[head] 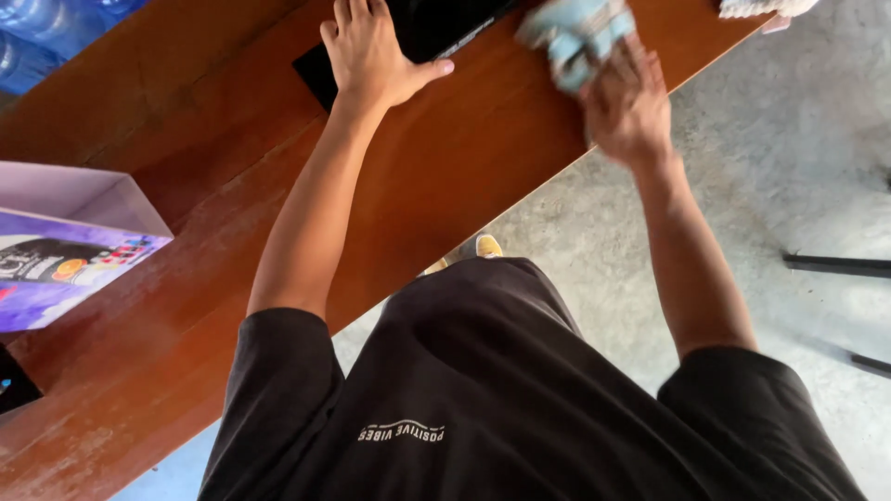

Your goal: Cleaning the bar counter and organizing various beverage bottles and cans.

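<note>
Reddish-brown wood filled the view: a long wooden table (445, 186) ran on a slant from the lower left to the upper right, its near edge cutting across in front of the person. Beyond that edge lay a grey concrete floor (742, 167), and thin dark metal legs (835, 265) of something showed at the right side. The person's black T-shirt (483, 399) took up the bottom of the frame, with a yellow shoe tip (486, 246) peeking out just past the table's near edge.

At the left end of the table sat a purple printed carton (65, 250), lid flaps up, well apart from both hands. Behind it, past the far left corner, blue water bottles (37, 32) showed dimly.

Near the far edge, at the top of the view, lay a flat black device (418, 32), slab-shaped with a pale strip along one side; what exactly it was could not be told. The left hand (371, 51) pressed flat on it, fingers spread and apart, thumb out over the wood, gripping nothing.

Just to the right, close to the table's near edge, the right hand (626, 102) was blurred, fingers bunched on a light blue and white cloth (575, 32). That cloth sat on the wood just beside the black device. A white rag (766, 7) lay at the far right corner, cut off by the frame.
</note>
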